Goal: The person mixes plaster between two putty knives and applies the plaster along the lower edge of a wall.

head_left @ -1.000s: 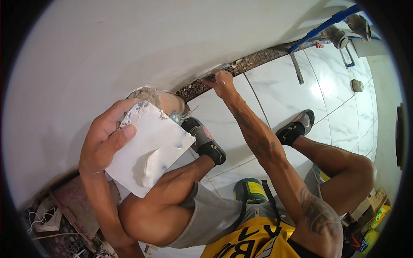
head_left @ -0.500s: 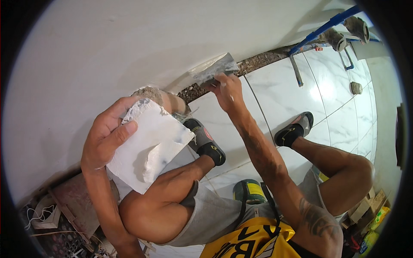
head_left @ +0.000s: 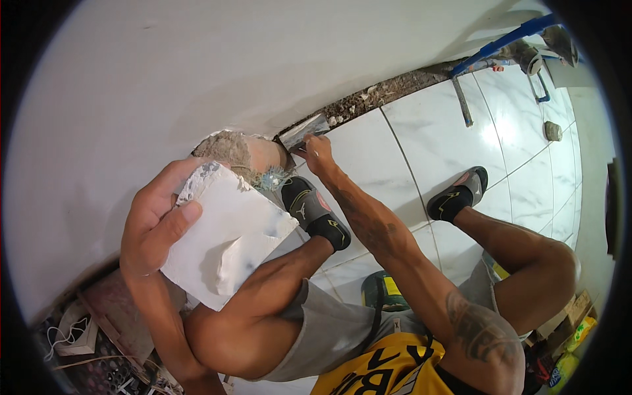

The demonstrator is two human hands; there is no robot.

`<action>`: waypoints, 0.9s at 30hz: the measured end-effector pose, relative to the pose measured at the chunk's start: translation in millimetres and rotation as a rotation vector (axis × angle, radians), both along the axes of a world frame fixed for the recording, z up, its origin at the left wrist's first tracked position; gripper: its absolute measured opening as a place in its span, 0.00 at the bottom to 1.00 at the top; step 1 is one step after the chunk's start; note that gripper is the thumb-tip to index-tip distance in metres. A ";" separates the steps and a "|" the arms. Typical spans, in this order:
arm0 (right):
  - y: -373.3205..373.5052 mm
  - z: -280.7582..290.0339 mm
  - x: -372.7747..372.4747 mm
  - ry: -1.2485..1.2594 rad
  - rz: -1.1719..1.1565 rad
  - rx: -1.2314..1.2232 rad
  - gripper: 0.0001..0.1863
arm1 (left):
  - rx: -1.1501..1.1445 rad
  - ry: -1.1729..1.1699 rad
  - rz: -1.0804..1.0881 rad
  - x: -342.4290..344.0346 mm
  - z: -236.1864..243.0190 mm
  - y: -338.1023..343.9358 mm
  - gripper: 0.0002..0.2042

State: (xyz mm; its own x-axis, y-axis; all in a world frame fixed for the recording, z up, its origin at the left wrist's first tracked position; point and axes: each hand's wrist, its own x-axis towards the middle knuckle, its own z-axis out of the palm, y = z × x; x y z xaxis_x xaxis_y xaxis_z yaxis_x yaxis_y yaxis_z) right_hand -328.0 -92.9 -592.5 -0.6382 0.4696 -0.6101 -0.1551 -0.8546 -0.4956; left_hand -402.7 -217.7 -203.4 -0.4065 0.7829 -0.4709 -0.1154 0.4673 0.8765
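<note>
My left hand (head_left: 158, 220) grips a flat white board (head_left: 220, 227) by its upper left edge, thumb on top. A thick lump of white putty (head_left: 232, 263) lies on the board's lower part, and its top edge is crusted. With my right hand (head_left: 316, 153) I hold a wide metal putty knife (head_left: 304, 131), its blade low by the foot of the white wall (head_left: 191, 72). That blade is beside a pipe stub (head_left: 266, 155) coming out of a rough patch of mortar (head_left: 224, 150).
A dirt-filled gap (head_left: 375, 95) runs between wall and white floor tiles (head_left: 421, 131). Blue pipe (head_left: 500, 45) and fittings stand at the far right. A green tub (head_left: 385, 289) sits by my shorts; clutter (head_left: 115, 329) lies at lower left. My slippered feet flank the right arm.
My right hand has brought the putty knife down and left, from along the wall to the corner beside the pipe stub. The left hand still holds the board with putty.
</note>
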 end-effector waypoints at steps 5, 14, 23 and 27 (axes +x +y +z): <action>16.3 -44.4 5.3 -0.111 0.339 1.131 0.04 | 0.045 -0.056 -0.023 -0.8 -4.8 4.0 0.24; 19.5 -18.2 -15.7 -0.131 0.474 1.193 0.10 | 0.062 -0.041 -0.024 -1.7 -1.4 -5.3 0.23; 14.5 48.5 -31.7 0.113 -0.029 -0.059 0.06 | 0.075 -0.038 -0.028 -0.1 -6.5 -10.2 0.23; 11.2 96.0 -37.0 0.152 -0.088 0.000 0.10 | 0.058 -0.031 -0.031 0.3 -0.6 -12.6 0.23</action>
State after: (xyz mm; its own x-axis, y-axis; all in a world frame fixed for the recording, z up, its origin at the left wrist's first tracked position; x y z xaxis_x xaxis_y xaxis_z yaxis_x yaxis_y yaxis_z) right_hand -365.0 -81.7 -496.5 -0.6796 0.5275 -0.5098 -0.3025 -0.8346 -0.4604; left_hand -402.5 -230.3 -204.0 -0.3679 0.8211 -0.4363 -0.1291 0.4195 0.8985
